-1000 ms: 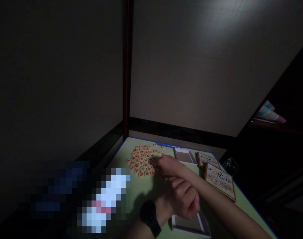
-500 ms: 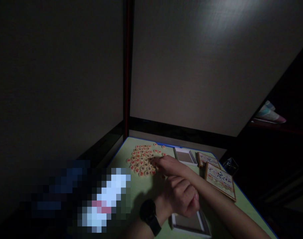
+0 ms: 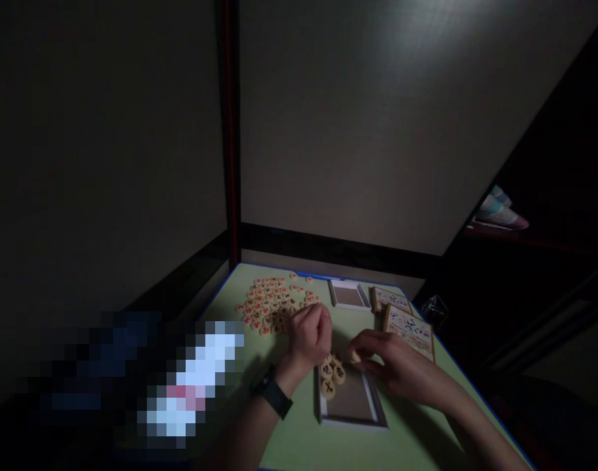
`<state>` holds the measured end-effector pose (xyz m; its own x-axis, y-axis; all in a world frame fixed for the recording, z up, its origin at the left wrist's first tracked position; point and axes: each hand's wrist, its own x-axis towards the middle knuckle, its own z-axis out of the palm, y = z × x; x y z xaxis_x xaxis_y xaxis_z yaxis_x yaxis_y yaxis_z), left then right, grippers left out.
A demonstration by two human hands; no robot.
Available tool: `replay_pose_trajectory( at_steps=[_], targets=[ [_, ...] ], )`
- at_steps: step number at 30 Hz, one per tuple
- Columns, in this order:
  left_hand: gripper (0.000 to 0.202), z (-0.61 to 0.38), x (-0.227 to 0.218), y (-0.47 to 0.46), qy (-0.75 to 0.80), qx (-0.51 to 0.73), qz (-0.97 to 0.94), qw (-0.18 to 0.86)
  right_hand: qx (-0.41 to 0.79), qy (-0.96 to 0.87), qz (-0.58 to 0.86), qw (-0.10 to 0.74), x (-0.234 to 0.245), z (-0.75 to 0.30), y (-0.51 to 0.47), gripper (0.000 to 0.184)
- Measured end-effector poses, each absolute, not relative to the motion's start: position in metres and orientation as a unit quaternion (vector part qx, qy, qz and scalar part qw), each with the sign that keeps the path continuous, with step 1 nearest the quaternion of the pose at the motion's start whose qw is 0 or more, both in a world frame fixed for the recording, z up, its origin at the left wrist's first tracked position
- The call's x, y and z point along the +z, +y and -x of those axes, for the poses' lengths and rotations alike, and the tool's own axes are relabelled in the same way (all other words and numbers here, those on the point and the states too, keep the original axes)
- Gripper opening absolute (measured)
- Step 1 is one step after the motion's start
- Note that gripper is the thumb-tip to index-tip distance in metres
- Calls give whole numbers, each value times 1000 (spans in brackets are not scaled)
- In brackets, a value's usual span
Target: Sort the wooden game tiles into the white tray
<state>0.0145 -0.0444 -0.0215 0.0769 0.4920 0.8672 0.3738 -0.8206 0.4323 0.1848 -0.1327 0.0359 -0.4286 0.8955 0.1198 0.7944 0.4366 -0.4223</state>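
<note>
Several round wooden Chinese chess pieces (image 3: pixel 265 305) with red or black characters lie in a cluster at the table's far left. My left hand (image 3: pixel 309 335), with a dark watch on its wrist, is closed in a fist between that cluster and the near box tray (image 3: pixel 352 422); what its fingers hold, if anything, is hidden. A few black-lettered Chinese chess pieces (image 3: pixel 339 373) rest in the tray's left far corner. Over the tray's far right side, my right hand (image 3: pixel 394 365) pinches a single Chinese chess piece (image 3: pixel 354 356) between thumb and fingers.
A second shallow box tray (image 3: pixel 349 296) sits at the back of the green table (image 3: pixel 220 386). To its right lie two printed box lids (image 3: pixel 411 332), partly overlapping. A blurred bright patch (image 3: pixel 201 373) covers the left side. Walls stand behind and left.
My right hand has drawn back from the cluster to above the near tray, now with a piece in its fingers. My left hand has shifted forward and left, uncovering the pieces in the tray.
</note>
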Motion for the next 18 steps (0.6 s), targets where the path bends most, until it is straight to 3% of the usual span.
replay_pose_trajectory(
  at_steps=[5, 8, 13, 18],
  targets=[
    [33, -17, -26, -42, 302, 567, -764, 57, 157, -805, 526, 224, 31, -196, -141, 18],
    [29, -17, -28, -46, 254, 550, -795, 9, 148, -800, 531, 238, 31, -199, -118, 19],
    [21, -23, -27, -66, 115, 579, -803, -76, 122, -835, 509, 168, 19, -178, -63, 20],
    [19, -33, -29, -81, 54, 572, -814, -84, 89, -877, 458, 119, 9, -143, -29, 17]
  ],
)
